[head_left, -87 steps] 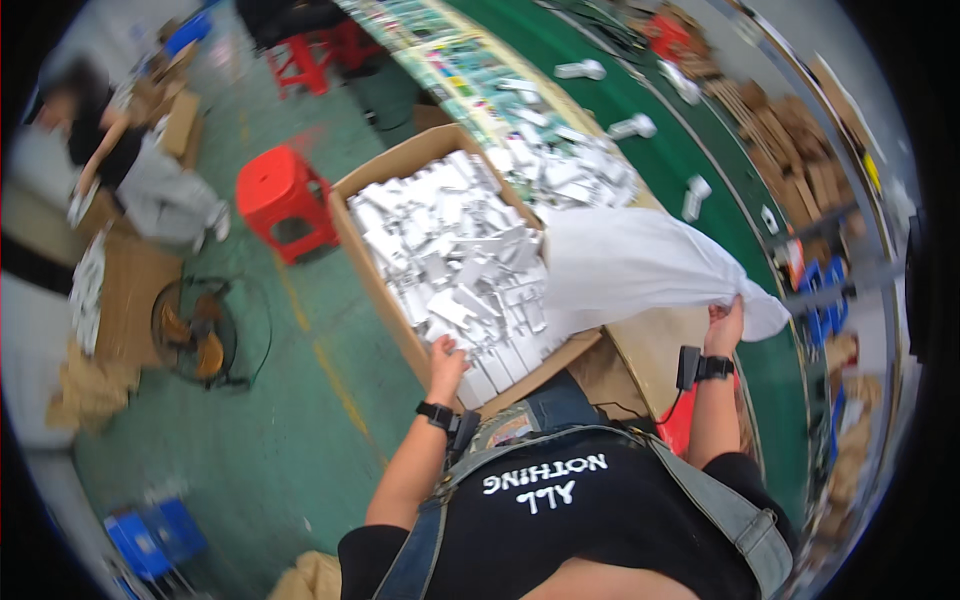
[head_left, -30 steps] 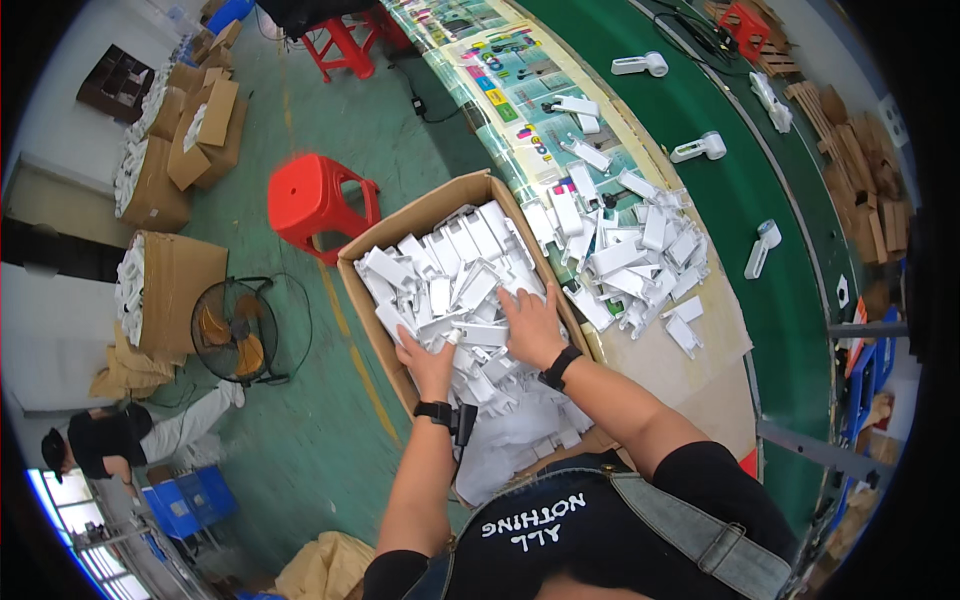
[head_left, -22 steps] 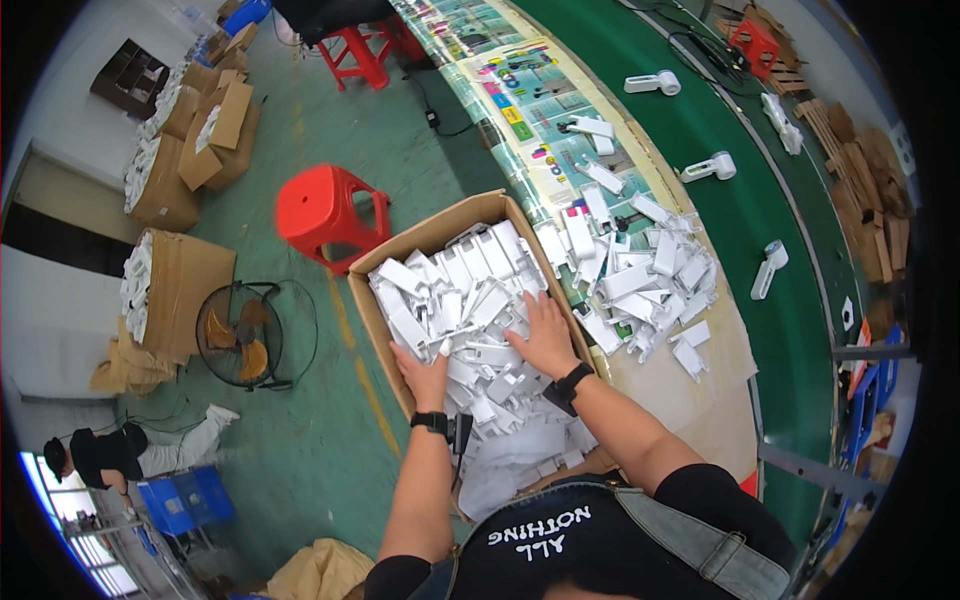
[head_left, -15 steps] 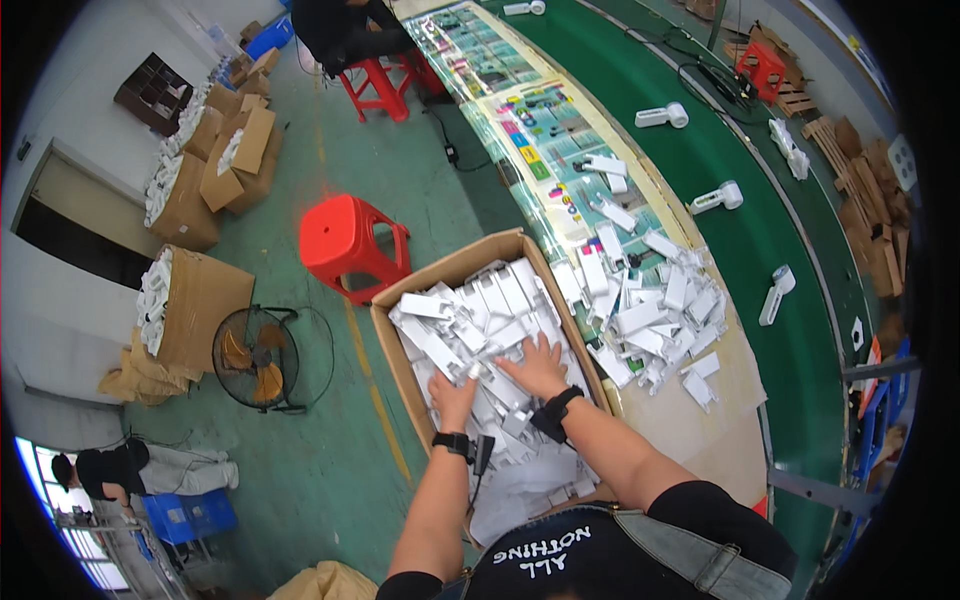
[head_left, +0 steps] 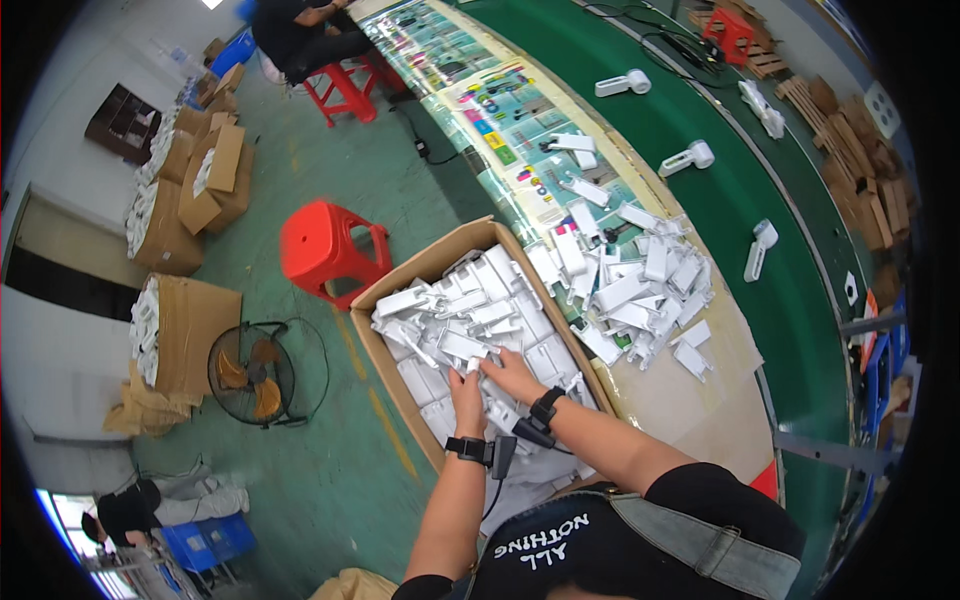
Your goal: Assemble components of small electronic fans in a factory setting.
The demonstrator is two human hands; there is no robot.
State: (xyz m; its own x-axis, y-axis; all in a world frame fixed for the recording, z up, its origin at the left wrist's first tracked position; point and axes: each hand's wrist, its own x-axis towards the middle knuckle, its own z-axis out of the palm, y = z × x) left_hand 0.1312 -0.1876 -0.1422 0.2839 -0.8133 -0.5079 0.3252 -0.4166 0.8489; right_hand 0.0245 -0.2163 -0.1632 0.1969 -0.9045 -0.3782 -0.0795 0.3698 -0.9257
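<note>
A cardboard box (head_left: 379, 352) full of white plastic housings stands in front of me. Both of my hands are inside it, close together. My left hand (head_left: 467, 395) is closed, its fingers around the near end of a white plastic housing (head_left: 462, 346). From the other side my right hand (head_left: 512, 376) grips the same spot, thumb toward the left hand. The fingertips are partly hidden among the parts. More loose housings (head_left: 490, 314) lie heaped at the far end, and neater rows show below them. Dark bands with small black devices sit on both wrists.
To the right, a pile of white housings (head_left: 655, 285) covers part of the worktable (head_left: 715, 385). White handheld units (head_left: 688, 158) ride on the green conveyor (head_left: 735, 200). A red stool (head_left: 325, 250), a floor fan (head_left: 255, 370) and filled cartons (head_left: 200, 335) stand left. Two other people are in view.
My hands have drawn together from a spread position over the parts and closed on one housing. Some parts in the box have shifted toward the far end. The view has shifted slightly.
</note>
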